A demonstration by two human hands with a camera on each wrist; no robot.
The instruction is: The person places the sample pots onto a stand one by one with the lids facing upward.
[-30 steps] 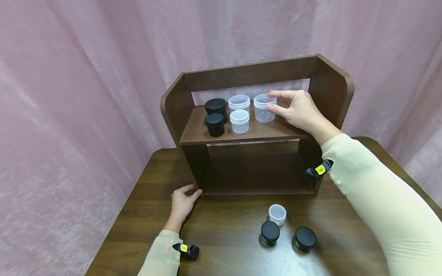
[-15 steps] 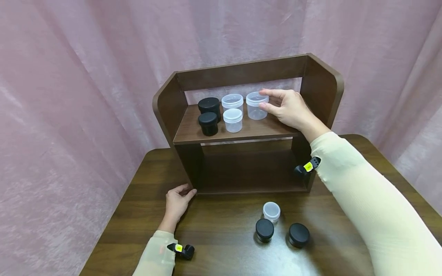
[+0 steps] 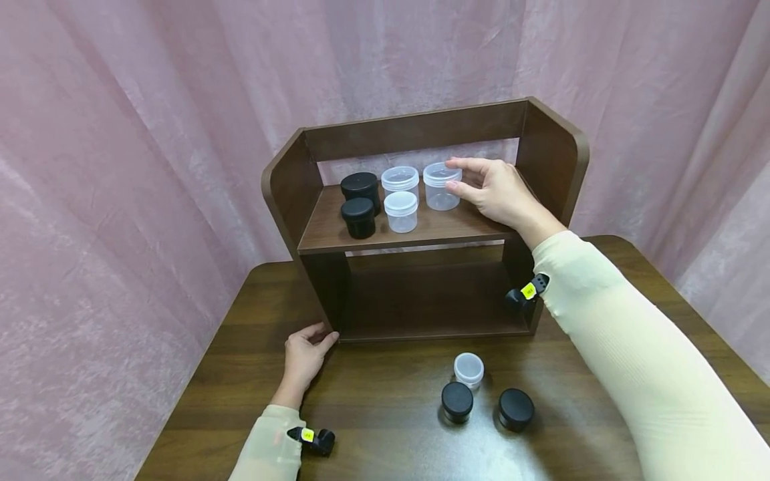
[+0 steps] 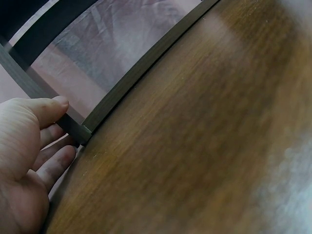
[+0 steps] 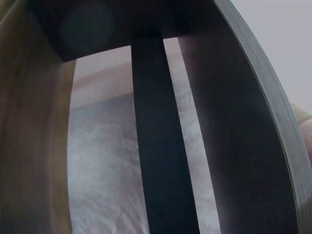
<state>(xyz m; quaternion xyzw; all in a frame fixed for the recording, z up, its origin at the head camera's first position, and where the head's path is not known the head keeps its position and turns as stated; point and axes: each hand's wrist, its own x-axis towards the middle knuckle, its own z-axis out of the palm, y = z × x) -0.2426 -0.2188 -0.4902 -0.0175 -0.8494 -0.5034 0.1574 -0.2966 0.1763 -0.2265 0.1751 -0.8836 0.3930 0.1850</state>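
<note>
- Our right hand (image 3: pixel 499 194) has its thumb and fingers clamped on the right side of a tall clear jar (image 3: pixel 439 190), near its rim. The jar is upright at the upper shelf (image 3: pixel 327 227), right of the others; we cannot tell whether its base touches the board.
- Our left hand (image 3: pixel 303 361) pinches the lower left front corner of the brown shelf unit (image 3: pixel 552 152), thumb inside, fingers outside.
- With our hold high and to one side, we judge the jar could tip or slip if we squeeze unevenly.
- A leftward swing might knock the neighbouring clear jar (image 3: pixel 400 180) or the small white-lidded jar (image 3: pixel 401 214) in front of it, perhaps over the shelf's front edge.
- A bump from our right forearm might shift the unit; our left grip probably guards against that.
- Left of these, a large black jar (image 3: pixel 359 187) stands behind a small black jar (image 3: pixel 358 219). Both are lidded and opaque, hiding any contents.
- Through the clear walls we see no contents.
- On the counter (image 3: pixel 240 374) sit a squat clear jar (image 3: pixel 468 369), a black-lidded jar (image 3: pixel 456 399) just before it, and another dark jar (image 3: pixel 516 409) to the right.
</note>
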